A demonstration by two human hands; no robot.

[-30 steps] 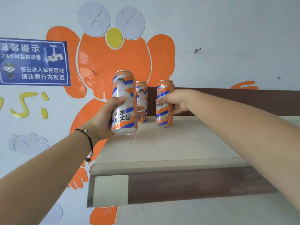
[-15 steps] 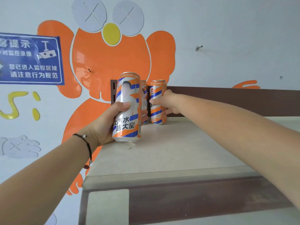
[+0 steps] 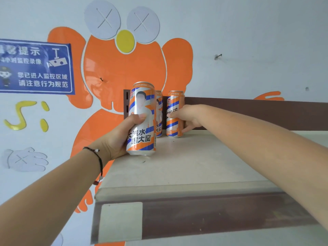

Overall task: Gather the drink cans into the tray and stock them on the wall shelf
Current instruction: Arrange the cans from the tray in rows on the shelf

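Note:
My left hand grips an orange, white and blue drink can upright, its base at the front left of the beige wall shelf. My right hand holds a second can that stands at the back of the shelf against the brown back strip. A third can stands between them at the back, mostly hidden by the can in my left hand. No tray is in view.
The shelf stretches off to the right with a brown front lip and a brown back strip. On the wall are an orange cartoon decal, a blue sign and a nail.
My right hand has set its can further back on the shelf beside the third can. My left hand has brought its can lower and closer to the shelf surface.

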